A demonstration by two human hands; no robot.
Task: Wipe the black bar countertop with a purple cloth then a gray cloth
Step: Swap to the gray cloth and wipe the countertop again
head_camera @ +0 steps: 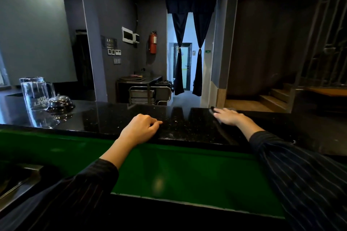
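The black speckled bar countertop runs across the middle of the view. My right hand lies flat, palm down, on a gray cloth near the counter's far edge on the right; only the cloth's edges show around my fingers. At the counter's near edge, in the centre, my left hand rests with its fingers curled and nothing in it. No purple cloth is in view.
A glass pitcher and a chrome service bell stand on the counter at the left. A green panel lies below the counter's near edge. Beyond the counter are a steel cart, a curtained doorway and stairs at right.
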